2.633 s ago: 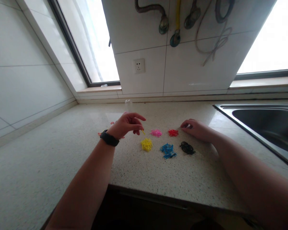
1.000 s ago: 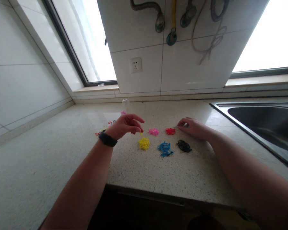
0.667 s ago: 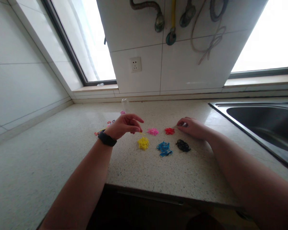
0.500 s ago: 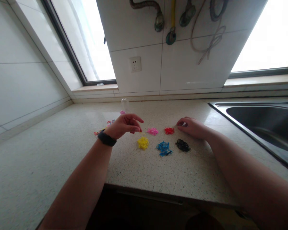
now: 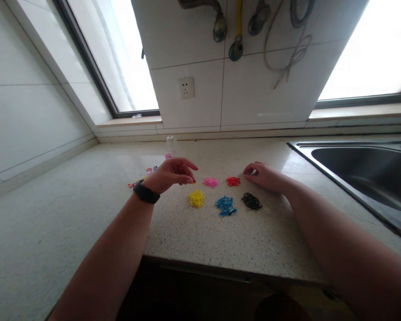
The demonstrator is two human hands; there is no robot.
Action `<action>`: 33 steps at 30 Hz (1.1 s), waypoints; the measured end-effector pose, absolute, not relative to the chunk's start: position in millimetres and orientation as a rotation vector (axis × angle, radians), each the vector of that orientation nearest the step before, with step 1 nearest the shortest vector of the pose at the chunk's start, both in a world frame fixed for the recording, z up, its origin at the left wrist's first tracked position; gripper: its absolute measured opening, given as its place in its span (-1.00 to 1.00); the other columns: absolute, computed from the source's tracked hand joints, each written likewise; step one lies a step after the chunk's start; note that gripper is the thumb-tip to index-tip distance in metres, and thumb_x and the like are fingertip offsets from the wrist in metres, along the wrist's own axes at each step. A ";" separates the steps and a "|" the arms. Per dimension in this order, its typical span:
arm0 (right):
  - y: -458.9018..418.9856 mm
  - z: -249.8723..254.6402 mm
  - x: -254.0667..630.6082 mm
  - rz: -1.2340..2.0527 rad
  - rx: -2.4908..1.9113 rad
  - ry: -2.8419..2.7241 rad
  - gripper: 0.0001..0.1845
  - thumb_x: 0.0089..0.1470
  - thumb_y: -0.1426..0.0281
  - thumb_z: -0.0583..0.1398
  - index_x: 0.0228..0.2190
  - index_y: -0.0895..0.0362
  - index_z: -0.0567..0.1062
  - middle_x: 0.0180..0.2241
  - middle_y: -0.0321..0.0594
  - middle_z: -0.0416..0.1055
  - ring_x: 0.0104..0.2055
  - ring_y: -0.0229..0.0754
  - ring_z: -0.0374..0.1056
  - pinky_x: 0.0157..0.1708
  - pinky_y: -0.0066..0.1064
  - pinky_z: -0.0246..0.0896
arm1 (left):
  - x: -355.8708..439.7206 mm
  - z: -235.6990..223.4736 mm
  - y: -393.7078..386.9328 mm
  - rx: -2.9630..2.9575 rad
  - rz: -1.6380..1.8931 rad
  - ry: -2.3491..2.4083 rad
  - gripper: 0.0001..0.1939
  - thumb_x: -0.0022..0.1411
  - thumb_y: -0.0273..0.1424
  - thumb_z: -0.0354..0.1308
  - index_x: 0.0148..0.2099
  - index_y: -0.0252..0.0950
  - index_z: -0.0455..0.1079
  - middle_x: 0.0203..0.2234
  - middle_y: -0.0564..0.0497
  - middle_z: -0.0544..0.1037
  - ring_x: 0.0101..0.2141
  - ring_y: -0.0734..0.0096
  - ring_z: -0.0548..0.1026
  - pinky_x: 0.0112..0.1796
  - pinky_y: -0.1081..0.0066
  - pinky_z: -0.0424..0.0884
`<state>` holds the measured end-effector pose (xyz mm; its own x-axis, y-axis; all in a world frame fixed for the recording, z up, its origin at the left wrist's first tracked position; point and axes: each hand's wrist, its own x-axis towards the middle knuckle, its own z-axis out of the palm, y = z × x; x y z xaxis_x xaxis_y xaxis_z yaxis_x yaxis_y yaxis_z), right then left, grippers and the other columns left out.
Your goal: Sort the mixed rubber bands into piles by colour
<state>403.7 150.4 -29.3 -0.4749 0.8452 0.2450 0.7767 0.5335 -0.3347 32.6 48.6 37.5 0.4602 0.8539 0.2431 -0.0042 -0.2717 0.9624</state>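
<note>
On the speckled counter (image 5: 220, 236) lie small piles of tiny rubber bands: yellow (image 5: 197, 198), pink (image 5: 210, 182), red (image 5: 233, 181), blue (image 5: 225, 205) and black (image 5: 251, 201). My left hand (image 5: 169, 174), with a black wristband (image 5: 146, 192), hovers just left of the pink pile and above the yellow one. Its thumb and fingers pinch a tiny yellow band. My right hand (image 5: 265, 174) rests on the counter, fingers curled, fingertips right beside the red pile. Whether it holds anything is hidden.
Loose mixed bands (image 5: 143, 176) lie behind my left hand, and a small clear jar (image 5: 170, 143) stands near the back wall. A steel sink (image 5: 361, 171) is at the right. The counter's front edge (image 5: 200, 263) runs close below the piles.
My left hand keeps its pinch on the yellow band and stays above the yellow pile. My right hand has not moved from the red pile. The view has shifted slightly.
</note>
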 end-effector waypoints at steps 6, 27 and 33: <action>147.6 -26.3 402.2 0.236 -1.318 -2.402 -0.83 0.12 0.24 0.20 -0.28 0.01 0.55 -0.24 -0.14 0.51 -0.20 -0.05 0.45 -0.14 -0.21 0.34 | 32.1 35.1 49.4 1.639 0.981 0.706 -0.62 -0.03 -0.45 0.48 -0.12 -0.30 0.54 -0.45 0.01 0.65 -0.46 0.55 0.55 -0.47 0.60 0.37; 152.2 -31.2 404.8 0.268 -1.328 -2.395 -0.81 0.13 0.22 0.20 -0.25 0.00 0.55 -0.21 -0.13 0.51 -0.22 -0.05 0.46 -0.19 -0.21 0.37 | 34.9 38.3 46.9 1.620 0.958 0.715 -0.61 -0.05 -0.45 0.48 -0.12 -0.31 0.53 -0.43 0.00 0.66 -0.42 0.51 0.60 -0.43 0.59 0.43; 152.0 -30.9 404.2 0.250 -1.325 -2.392 -0.82 0.12 0.22 0.21 -0.26 0.00 0.55 -0.22 -0.15 0.51 -0.21 -0.05 0.46 -0.19 -0.22 0.36 | 34.7 37.0 47.3 1.624 0.946 0.716 -0.60 -0.05 -0.45 0.48 -0.12 -0.32 0.52 -0.41 -0.01 0.67 -0.39 0.46 0.62 -0.38 0.55 0.48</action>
